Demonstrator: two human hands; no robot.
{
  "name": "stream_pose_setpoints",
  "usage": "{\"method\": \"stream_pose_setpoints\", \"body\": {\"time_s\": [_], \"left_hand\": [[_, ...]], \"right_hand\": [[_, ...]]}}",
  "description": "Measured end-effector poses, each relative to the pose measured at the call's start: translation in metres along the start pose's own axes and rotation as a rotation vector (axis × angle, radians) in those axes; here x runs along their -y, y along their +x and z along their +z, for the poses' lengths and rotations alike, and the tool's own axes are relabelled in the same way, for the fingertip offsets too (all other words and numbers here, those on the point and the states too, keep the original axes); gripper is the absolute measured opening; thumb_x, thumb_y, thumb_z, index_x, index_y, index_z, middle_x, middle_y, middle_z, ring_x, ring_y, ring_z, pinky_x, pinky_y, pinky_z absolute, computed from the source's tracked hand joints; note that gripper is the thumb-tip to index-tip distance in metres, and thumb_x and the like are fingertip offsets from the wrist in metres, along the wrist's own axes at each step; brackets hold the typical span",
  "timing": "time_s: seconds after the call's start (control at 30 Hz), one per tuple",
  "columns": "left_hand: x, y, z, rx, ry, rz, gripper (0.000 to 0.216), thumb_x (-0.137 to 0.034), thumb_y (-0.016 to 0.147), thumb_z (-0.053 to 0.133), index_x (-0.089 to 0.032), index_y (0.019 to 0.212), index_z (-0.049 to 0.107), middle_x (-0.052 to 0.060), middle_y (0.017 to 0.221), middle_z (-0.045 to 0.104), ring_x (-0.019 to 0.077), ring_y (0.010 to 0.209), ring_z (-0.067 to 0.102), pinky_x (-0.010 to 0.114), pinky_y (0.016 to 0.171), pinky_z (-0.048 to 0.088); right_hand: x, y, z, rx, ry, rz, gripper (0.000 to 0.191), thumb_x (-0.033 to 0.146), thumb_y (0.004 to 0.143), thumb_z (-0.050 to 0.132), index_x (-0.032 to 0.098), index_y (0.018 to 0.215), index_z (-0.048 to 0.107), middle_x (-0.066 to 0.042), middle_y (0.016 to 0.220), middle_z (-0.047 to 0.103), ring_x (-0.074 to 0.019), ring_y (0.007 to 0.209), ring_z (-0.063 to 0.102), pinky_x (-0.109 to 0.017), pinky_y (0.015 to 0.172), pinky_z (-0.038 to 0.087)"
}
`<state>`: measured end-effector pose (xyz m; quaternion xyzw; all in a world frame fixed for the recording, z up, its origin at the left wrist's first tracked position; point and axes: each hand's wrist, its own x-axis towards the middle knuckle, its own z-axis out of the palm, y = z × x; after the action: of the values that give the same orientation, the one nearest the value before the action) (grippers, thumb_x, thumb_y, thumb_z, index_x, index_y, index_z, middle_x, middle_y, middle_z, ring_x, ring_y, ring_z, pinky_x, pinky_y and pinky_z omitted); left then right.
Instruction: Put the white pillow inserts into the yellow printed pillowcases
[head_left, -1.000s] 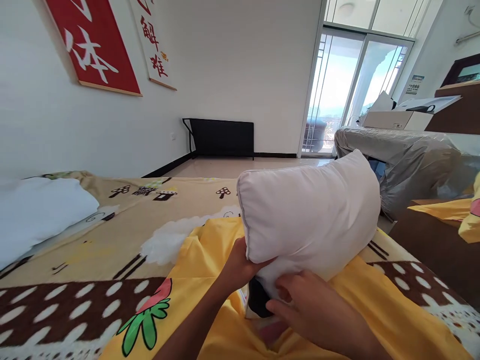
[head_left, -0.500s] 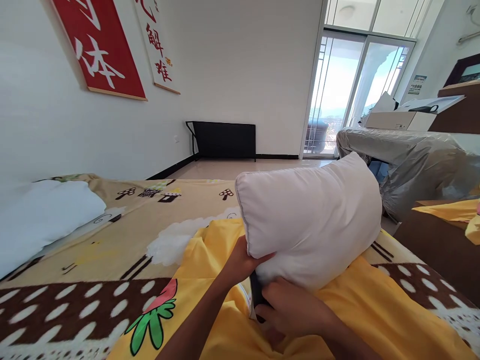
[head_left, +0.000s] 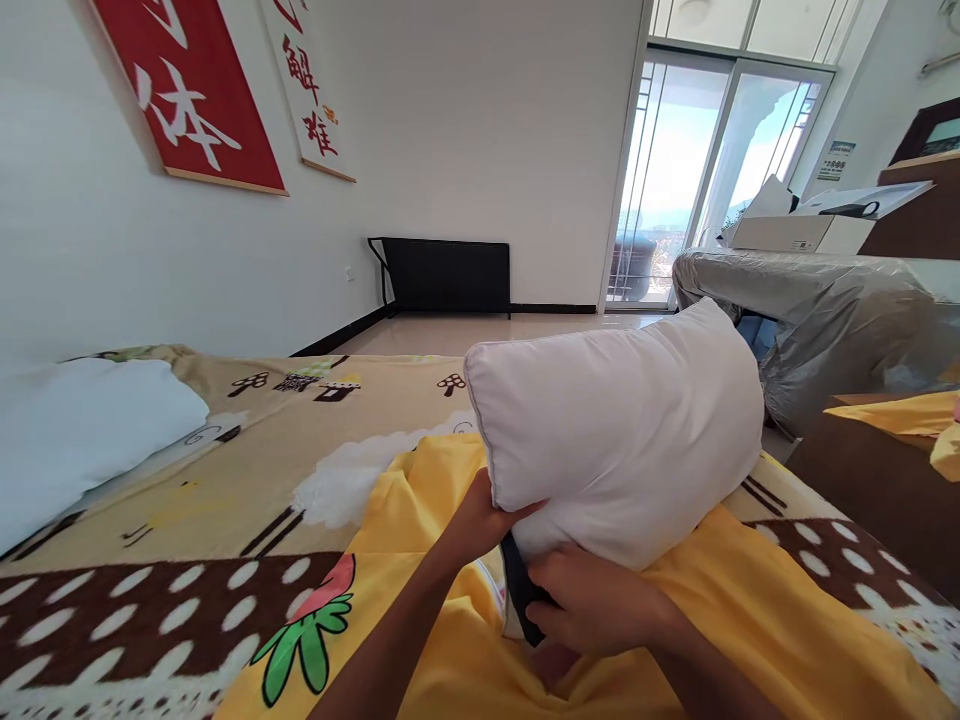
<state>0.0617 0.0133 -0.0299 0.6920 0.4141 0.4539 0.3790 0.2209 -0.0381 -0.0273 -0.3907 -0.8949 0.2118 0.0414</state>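
A white pillow (head_left: 615,430) is gripped by its near left corner in the left hand (head_left: 480,520), the thumb laid over the front and the fingers largely hidden behind. The pillow is tilted up over yellow cloth (head_left: 424,500), which is spread on a patterned blanket (head_left: 247,460). Just below, the right hand (head_left: 592,600) is set with curled fingers against a dark patch (head_left: 517,580); whether fabric is pinched there cannot be told. A second pillow (head_left: 97,420) is seen at far left, and a red scroll (head_left: 202,100) is hung on the wall (head_left: 480,130).
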Motion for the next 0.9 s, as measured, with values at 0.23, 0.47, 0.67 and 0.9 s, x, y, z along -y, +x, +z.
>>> {"method": "stream_pose_setpoints", "body": {"time_s": [0.23, 0.47, 0.67, 0.9], "left_hand": [[0.010, 0.006, -0.004, -0.050, -0.033, -0.051, 0.047, -0.037, 0.064, 0.075, -0.016, 0.104, 0.066, 0.011, 0.114, 0.068, 0.0283, 0.108, 0.060, 0.039, 0.092, 0.051], [0.033, 0.016, -0.013, -0.149, -0.040, -0.124, 0.061, -0.043, 0.064, 0.075, -0.015, 0.116, 0.060, 0.015, 0.122, 0.063, 0.0298, 0.115, 0.057, 0.044, 0.098, 0.048], [0.035, 0.015, -0.015, -0.055, 0.135, 0.051, 0.048, -0.039, 0.069, 0.066, -0.015, 0.110, 0.062, 0.013, 0.114, 0.067, 0.0290, 0.108, 0.060, 0.043, 0.093, 0.050], [-0.012, -0.007, -0.003, 0.177, 0.393, 0.349, 0.031, -0.009, 0.062, 0.049, -0.016, 0.086, 0.066, 0.008, 0.093, 0.070, 0.0211, 0.080, 0.063, 0.031, 0.074, 0.054]], "right_hand": [[0.001, -0.001, -0.006, 0.141, -0.169, -0.022, 0.030, 0.024, 0.083, 0.046, 0.009, 0.078, 0.072, -0.010, 0.073, 0.070, -0.0151, 0.058, 0.055, -0.026, 0.051, 0.027], [-0.017, -0.010, -0.013, 0.111, -0.190, 0.050, 0.027, 0.025, 0.081, 0.048, 0.011, 0.079, 0.072, -0.011, 0.077, 0.071, -0.0192, 0.067, 0.060, -0.027, 0.055, 0.032], [-0.035, -0.042, -0.046, -0.123, 0.186, 0.125, 0.020, 0.028, 0.085, 0.052, 0.017, 0.083, 0.069, -0.001, 0.065, 0.069, -0.0142, 0.064, 0.061, -0.024, 0.062, 0.042], [-0.021, -0.068, -0.056, -1.261, 0.290, -0.065, 0.020, 0.026, 0.090, 0.051, 0.022, 0.105, 0.062, -0.009, 0.123, 0.060, -0.0240, 0.114, 0.056, -0.038, 0.090, 0.046]]}}
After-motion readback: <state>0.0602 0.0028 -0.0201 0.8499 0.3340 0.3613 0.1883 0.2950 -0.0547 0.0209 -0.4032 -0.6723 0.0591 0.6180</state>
